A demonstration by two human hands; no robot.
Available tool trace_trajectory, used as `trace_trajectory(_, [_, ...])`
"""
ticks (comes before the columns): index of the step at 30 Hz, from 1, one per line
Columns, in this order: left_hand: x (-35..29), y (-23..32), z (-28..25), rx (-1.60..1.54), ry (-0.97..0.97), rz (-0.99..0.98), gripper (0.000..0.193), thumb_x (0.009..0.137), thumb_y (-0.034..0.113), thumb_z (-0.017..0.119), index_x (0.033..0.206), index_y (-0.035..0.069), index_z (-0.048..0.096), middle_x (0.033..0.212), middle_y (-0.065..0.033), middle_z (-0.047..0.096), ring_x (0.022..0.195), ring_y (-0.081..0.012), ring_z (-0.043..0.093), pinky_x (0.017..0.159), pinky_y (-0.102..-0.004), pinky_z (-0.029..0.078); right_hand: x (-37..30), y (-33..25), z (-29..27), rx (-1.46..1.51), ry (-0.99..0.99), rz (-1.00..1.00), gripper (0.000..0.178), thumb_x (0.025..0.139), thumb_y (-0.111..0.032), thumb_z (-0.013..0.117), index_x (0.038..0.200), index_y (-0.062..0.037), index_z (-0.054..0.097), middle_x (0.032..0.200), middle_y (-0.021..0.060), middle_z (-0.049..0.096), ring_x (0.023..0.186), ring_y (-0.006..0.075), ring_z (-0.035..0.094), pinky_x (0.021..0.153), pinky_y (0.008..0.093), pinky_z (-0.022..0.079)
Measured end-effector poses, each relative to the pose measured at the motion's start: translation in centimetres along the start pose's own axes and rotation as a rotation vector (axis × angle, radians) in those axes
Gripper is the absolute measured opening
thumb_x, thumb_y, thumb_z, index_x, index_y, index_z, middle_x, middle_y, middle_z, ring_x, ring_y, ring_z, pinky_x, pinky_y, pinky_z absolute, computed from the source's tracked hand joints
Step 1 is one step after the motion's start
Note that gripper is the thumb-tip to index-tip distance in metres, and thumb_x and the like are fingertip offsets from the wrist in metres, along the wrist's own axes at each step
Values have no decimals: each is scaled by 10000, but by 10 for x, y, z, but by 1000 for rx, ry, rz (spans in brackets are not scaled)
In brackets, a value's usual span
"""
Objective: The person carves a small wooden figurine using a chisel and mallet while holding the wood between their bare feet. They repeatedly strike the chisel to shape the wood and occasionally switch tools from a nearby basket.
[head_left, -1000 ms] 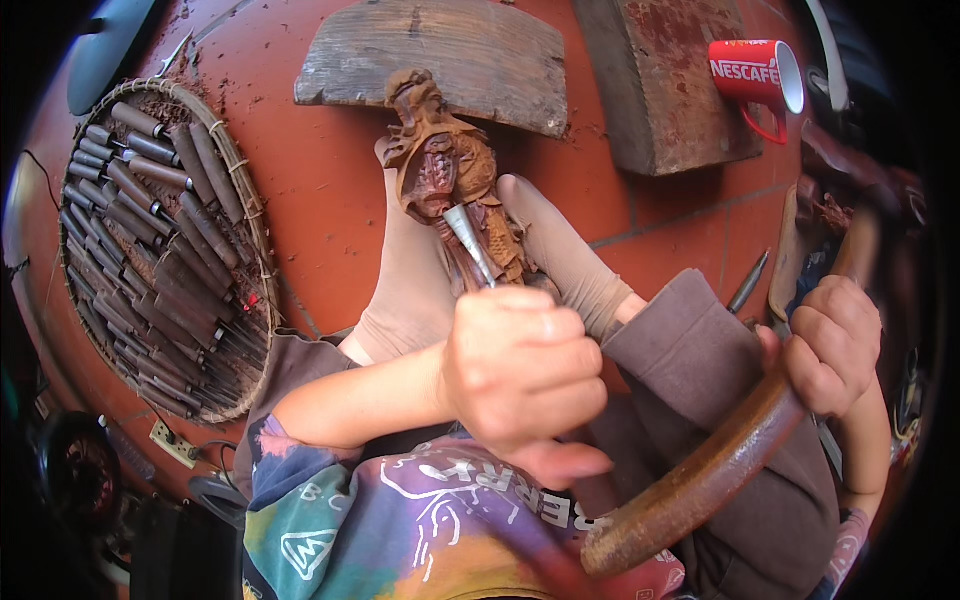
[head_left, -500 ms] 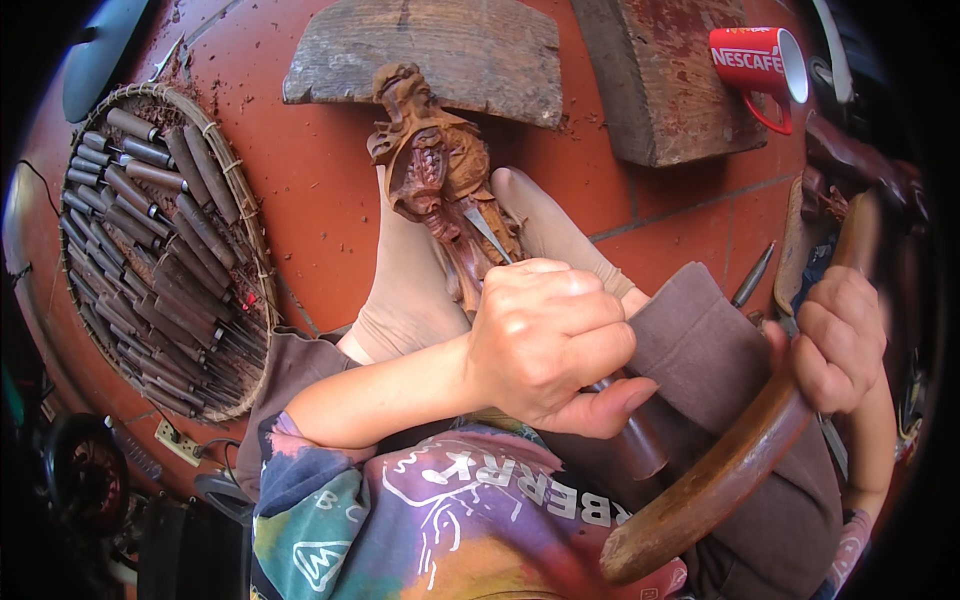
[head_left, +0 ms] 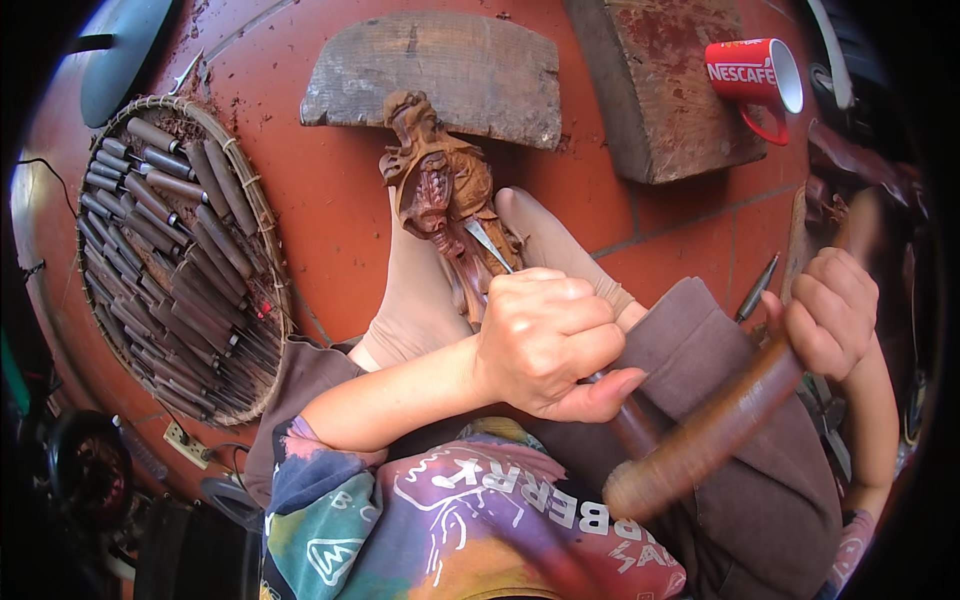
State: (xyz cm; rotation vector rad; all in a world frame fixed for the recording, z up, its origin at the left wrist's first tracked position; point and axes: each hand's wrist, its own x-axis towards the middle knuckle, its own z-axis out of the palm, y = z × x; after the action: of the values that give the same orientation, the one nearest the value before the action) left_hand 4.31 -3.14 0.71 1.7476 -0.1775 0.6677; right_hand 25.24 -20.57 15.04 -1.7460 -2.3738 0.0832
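Note:
My left hand (head_left: 552,345) is closed around a chisel (head_left: 633,425), its thumb stretched along the handle. The chisel's metal blade points away from me, its edge against a reddish-brown wood carving (head_left: 440,190) of a figure. That carving lies between my feet, its far end by a wooden block. In my right hand (head_left: 832,315) is a curved wooden mallet (head_left: 715,425), gripped toward its far end. The mallet's thick near end is at the butt of the chisel handle; whether they touch I cannot tell.
At left, a round woven basket (head_left: 283,300) holds many wooden-handled carving tools. A curved-edged wooden block (head_left: 430,75) and a thick wooden beam (head_left: 660,90) lie beyond the carving. On the beam is a red mug (head_left: 745,72). Another pointed tool (head_left: 757,288) rests by my right knee.
The mallet's near end has swung up and forward to the chisel's butt, and my right hand has risen slightly. My left hand keeps its grip; the whole view has shifted a little.

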Motion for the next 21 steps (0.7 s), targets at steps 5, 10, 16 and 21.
trace_trajectory(5, [1,-1,-1,-15,4,-10,299,732,263,715,574,100,521,546,-27,452,484,-208,489,442,-326,368,4,3,-5,45,-19,6,343,598,-48,773,854,-19,547,654,57,506,534,221,507,454,329,401])
trace_trajectory(10, [3,-2,-4,36,3,-19,295,737,277,710,585,102,528,560,-25,467,486,-203,488,445,-323,372,-1,10,-2,90,-70,-1,334,736,-19,795,837,-29,477,702,78,532,561,226,526,472,356,442])
trace_trajectory(16, [9,12,-4,83,12,31,292,776,289,680,598,106,539,584,-16,475,488,-194,482,451,-317,367,4,1,-4,52,-4,45,298,543,-57,798,724,-40,562,661,50,528,545,218,513,451,320,401])
trace_trajectory(21, [4,3,9,89,55,-7,336,845,294,631,589,103,526,564,-21,428,460,-196,441,437,-325,320,-2,1,9,77,44,56,315,549,-51,805,739,-39,555,652,47,517,541,211,503,447,314,390])
